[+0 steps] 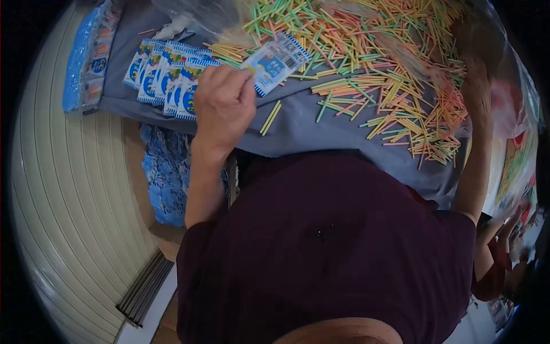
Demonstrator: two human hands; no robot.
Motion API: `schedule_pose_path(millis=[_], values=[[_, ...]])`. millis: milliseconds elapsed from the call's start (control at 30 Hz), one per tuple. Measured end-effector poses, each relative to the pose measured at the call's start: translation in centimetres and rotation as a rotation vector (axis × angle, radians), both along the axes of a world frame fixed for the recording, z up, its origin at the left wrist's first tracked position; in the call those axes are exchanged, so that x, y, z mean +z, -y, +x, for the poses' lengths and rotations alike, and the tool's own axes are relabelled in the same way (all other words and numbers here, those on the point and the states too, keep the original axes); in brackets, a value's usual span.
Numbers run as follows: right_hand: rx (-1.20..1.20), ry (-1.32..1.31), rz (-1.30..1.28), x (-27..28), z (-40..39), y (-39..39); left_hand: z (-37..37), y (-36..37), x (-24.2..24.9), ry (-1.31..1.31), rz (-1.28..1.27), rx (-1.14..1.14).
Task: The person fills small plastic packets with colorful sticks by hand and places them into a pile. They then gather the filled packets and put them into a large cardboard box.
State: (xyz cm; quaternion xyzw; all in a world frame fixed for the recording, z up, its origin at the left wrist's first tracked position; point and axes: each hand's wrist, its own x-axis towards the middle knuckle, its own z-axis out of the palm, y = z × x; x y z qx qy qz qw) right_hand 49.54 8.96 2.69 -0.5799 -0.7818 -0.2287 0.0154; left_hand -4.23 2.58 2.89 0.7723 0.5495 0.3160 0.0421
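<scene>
The left hand [225,106] is pinched on the near edge of a packet [279,62]; the step seems to be handling it singly. More packets [150,77] lie just left of this grip, loose sticks [395,94] right. Next calls for a steady pinch, I judge. The right hand [475,74] is dim beside clear plastic [507,66], fingers indistinct, its grip impossible to tell.

A blue-and-white packet [274,66], barcode [290,61] showing, slants beside scattered pastel sticks [395,86].

Pastel yellow, orange, pink and green mingle across the thin sticks [338,35]. The barcoded sachet [274,64] is white and blue (striped along its ends). The cloth [309,129] is grey, the shirt [326,269] dark maroon, the ribbed panelling [69,218] cream with darker lines.
</scene>
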Motion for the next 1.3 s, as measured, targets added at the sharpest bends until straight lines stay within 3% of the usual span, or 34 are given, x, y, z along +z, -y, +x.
schedule_pose_path(millis=[67,200,267,367,433,467,500,633,800,1000,1067,1167,1300], values=[[-0.051,-0.020,-0.025,0.2,-2.0,-1.0,1.8,-0.3,-0.2,-0.060,0.058,-0.138],[-0.091,-0.134,-0.210,0.2,-8.1,-2.6,4.0,-1.0,-1.9,-0.183,0.093,-0.144],[0.174,-0.221,-0.037,-1.2,-9.6,-3.4,4.4,-1.0,-2.5,-0.366,0.094,-0.107],[-0.006,-0.246,-0.117,-1.0,-11.4,-4.1,4.3,-1.0,-3.0,-0.370,0.149,-0.105],[0.051,-0.340,-0.042,-2.6,-10.7,-5.8,3.6,-1.1,-2.8,-0.326,0.105,-0.113],[0.072,-0.372,-0.015,-2.8,-10.6,-6.2,3.1,-1.2,-3.1,-0.143,0.118,-0.147],[0.068,-0.506,-0.028,-2.6,-11.0,-6.4,2.8,-1.3,-3.3,0.039,0.130,-0.180],[0.037,-0.965,-0.085,-1.7,-12.3,-6.0,3.2,-1.2,-3.3,0.067,0.187,-0.167],[-0.067,-1.468,-0.128,2.5,-15.7,-3.5,4.2,-1.2,-2.3,0.012,0.053,-0.104],[-0.076,-1.808,-0.050,1.6,-13.7,-4.2,3.4,-2.2,-2.5,0.178,0.081,-0.106],[-0.076,-1.865,-0.021,1.2,-13.0,-3.9,3.6,-2.0,-2.5,0.158,0.095,-0.109],[0.004,-1.702,-0.088,1.2,-12.4,-3.6,3.5,-1.4,-2.9,0.128,0.042,-0.122],[-0.139,-1.595,-0.127,2.3,-13.7,-2.6,3.0,-0.5,-1.6,0.088,-0.089,-0.152]])
